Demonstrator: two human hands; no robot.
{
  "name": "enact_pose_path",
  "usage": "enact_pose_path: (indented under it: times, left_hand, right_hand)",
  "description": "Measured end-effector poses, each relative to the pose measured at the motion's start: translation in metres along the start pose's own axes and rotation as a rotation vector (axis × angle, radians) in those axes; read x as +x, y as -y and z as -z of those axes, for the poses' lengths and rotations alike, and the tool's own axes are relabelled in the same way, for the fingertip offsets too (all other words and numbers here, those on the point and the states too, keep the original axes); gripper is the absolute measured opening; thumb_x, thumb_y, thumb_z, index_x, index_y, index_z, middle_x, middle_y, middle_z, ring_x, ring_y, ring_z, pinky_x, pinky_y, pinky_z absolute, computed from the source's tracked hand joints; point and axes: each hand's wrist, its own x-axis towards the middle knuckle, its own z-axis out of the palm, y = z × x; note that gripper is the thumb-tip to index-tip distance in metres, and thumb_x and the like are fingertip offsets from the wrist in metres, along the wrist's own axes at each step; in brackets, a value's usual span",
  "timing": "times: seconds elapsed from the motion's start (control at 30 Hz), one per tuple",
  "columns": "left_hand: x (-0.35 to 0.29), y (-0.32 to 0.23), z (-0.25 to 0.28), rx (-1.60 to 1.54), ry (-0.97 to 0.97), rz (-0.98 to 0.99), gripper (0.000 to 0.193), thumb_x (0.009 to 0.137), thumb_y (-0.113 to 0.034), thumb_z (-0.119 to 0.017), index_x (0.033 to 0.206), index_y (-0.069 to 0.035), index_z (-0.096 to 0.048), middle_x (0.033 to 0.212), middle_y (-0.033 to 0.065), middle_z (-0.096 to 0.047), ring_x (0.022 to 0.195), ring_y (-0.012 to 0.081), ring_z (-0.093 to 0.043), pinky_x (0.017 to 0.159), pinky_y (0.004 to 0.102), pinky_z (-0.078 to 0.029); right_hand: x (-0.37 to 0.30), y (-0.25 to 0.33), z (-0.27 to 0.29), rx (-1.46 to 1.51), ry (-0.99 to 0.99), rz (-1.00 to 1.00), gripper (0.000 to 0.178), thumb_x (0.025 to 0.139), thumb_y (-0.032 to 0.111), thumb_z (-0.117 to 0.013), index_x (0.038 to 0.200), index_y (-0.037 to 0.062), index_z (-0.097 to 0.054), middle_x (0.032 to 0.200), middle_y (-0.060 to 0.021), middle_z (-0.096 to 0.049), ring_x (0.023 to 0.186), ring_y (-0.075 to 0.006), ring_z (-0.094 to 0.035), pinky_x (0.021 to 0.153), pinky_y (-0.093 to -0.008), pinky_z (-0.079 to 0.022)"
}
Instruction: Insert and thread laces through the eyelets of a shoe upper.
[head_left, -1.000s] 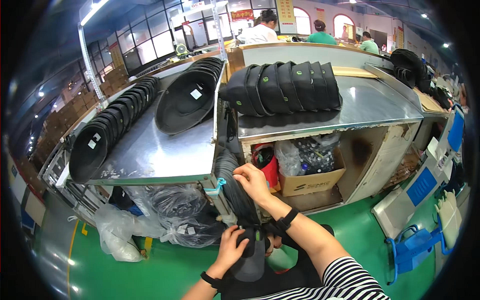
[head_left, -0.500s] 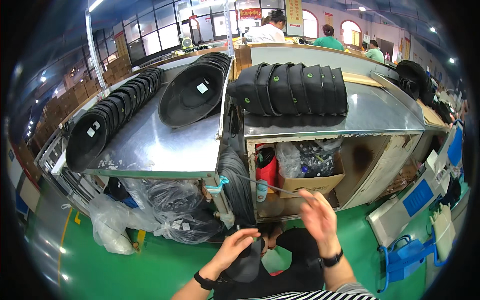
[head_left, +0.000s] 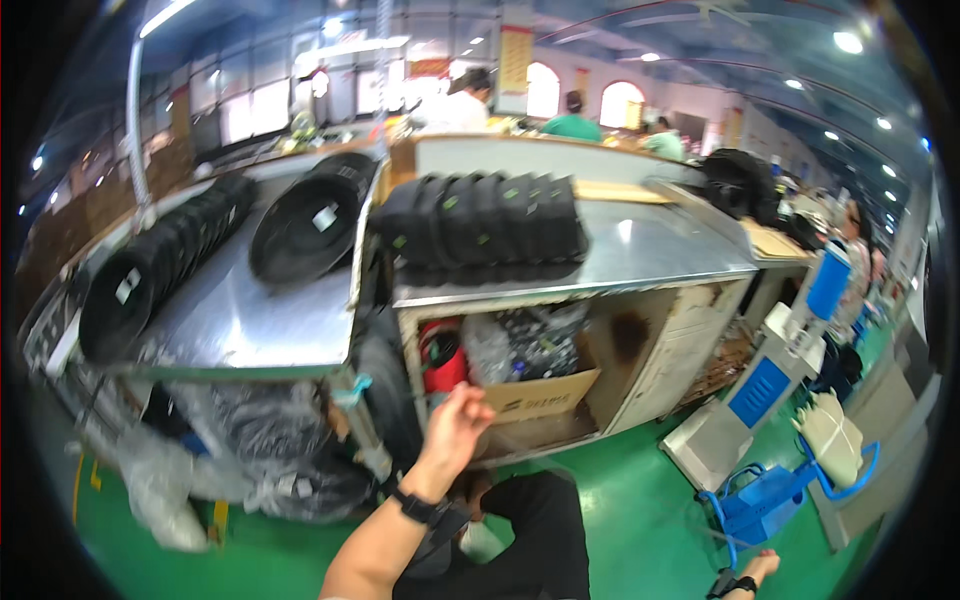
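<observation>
My left hand (head_left: 458,425) is raised in front of the open cabinet, its fingers curled together in a pinch; whatever they hold is too blurred to make out. Far out at the lower right, my right hand (head_left: 765,563) is closed near the blue chair, and anything in it is too small to see. A bundle of dark grey cord (head_left: 392,375) hangs between the two metal tables, left of my left hand. Beneath my left wrist a dark grey piece (head_left: 432,555) rests by my black-trousered leg, partly hidden by the forearm.
Rows of nested black molded shells (head_left: 480,225) stand on the metal tables. The cabinet holds a cardboard box (head_left: 545,395) and a red container (head_left: 443,362). Plastic bags (head_left: 165,490) lie at left. A blue chair (head_left: 765,505) and grey machine (head_left: 735,400) stand right. Several people work behind.
The view has swung right. My right hand has moved from before the cabinet far out to the lower right; my left hand has risen from my lap. The grey strand by my right hand no longer shows clearly.
</observation>
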Motion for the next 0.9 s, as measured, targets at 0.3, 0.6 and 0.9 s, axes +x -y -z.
enact_pose_path:
  times: [0.3, 0.6, 0.9]
  left_hand:
    - [-0.157, -0.141, -0.075, 0.072, 0.328, -0.258, 0.022, 0.097, -0.025, -0.052, 0.105, -0.006, -0.059, 0.093, 0.0056, -0.060, 0.066, 0.0132, -0.049, 0.064, 0.0302, -0.044]
    - [-0.458, -0.229, 0.210, 0.999, -1.166, -0.653, 0.041, 0.091, -0.003, -0.056, 0.130, 0.003, -0.043, 0.121, 0.0148, -0.052, 0.099, 0.0209, -0.053, 0.080, 0.0344, -0.051]
    - [-0.591, -0.104, 0.345, 2.094, -1.320, 0.215, 0.032, 0.089, -0.028, -0.063, 0.113, -0.006, -0.062, 0.119, 0.0121, -0.060, 0.109, 0.0264, -0.057, 0.085, 0.0392, -0.047]
  right_hand:
    - [-0.080, -0.126, 0.062, -0.876, -0.973, 0.440, 0.019, 0.083, 0.012, -0.047, 0.080, -0.0045, -0.054, 0.069, -0.0127, -0.058, 0.058, -0.0256, -0.053, 0.054, -0.0417, -0.043]
    - [-0.086, -0.276, -0.143, -0.602, -0.443, 0.070, 0.031, 0.094, 0.030, -0.047, 0.093, -0.0003, -0.050, 0.076, -0.0160, -0.061, 0.060, -0.0258, -0.059, 0.058, -0.0370, -0.050]
    - [-0.116, -0.324, -0.277, -0.647, -0.023, 0.103, 0.019, 0.089, 0.017, -0.050, 0.093, -0.0013, -0.052, 0.071, -0.0097, -0.054, 0.052, -0.0227, -0.054, 0.050, -0.0402, -0.047]
